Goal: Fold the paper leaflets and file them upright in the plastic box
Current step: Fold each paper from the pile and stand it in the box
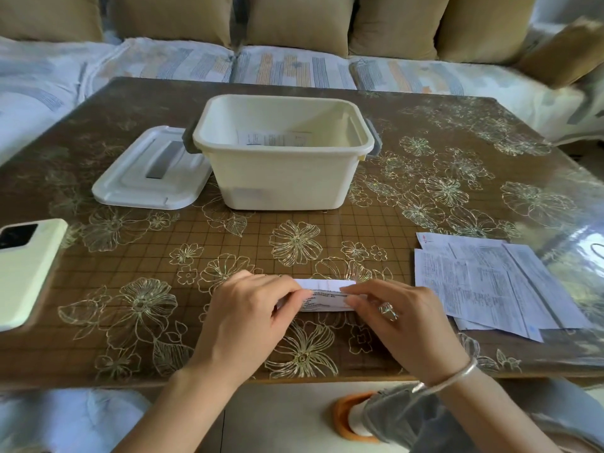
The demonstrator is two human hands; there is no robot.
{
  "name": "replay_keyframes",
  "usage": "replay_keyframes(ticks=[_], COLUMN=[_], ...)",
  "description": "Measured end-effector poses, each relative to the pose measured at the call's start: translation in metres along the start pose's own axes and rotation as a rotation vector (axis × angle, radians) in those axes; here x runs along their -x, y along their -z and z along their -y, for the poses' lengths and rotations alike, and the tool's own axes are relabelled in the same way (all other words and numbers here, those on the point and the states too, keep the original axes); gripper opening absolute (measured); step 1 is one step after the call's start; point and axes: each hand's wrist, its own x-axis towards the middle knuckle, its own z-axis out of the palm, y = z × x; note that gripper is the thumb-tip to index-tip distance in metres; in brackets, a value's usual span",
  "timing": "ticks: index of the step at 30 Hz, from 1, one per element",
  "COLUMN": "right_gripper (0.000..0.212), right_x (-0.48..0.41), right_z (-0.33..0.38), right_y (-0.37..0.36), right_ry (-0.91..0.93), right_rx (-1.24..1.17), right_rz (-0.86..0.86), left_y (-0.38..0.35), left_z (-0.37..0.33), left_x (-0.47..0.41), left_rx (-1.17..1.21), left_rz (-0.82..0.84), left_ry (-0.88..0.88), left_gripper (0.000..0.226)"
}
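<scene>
Both hands pinch one small folded leaflet (pixel 327 295) flat on the table (pixel 457 152) at 6 o'clock: the left hand (pixel 248 308) grips its left end between thumb and fingers, the right hand (pixel 402 318), wearing a ring and a bracelet, clamps its right end. The open plastic box (pixel 281 178) stands at 12 o'clock with one printed leaflet (pixel 274 138) inside. Its lid (pixel 150 171) lies just beside it at 10 o'clock. A loose stack of unfolded leaflets (pixel 483 282) lies at 3 o'clock, a phone (pixel 26 269) at 9 o'clock
</scene>
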Motion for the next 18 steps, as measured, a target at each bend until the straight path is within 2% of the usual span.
replay_keyframes(ticks=[4,8,14,18], right_gripper=[0.021,0.025,0.036,0.040], right_x=[0.007,0.004,-0.004,-0.017], right_z=[0.005,0.007,0.006,0.011], right_y=[-0.012,-0.018,-0.018,-0.008], right_ry=[-0.128,-0.223,-0.221,-0.254], right_rx=[0.023,0.048,0.199,0.224], right_rz=[-0.094,-0.129,0.003,0.190], left_y=[-0.007,-0.009,-0.009,-0.012], left_z=[0.000,0.001,-0.001,-0.002], left_x=[-0.003,-0.002,-0.002,-0.001], left_rx=[0.040,0.012,-0.049,-0.160], left_rz=[0.071,0.143,0.131,0.069], left_ry=[0.113,0.176,0.183,0.052], left_gripper=[0.031,0.040,0.045,0.027])
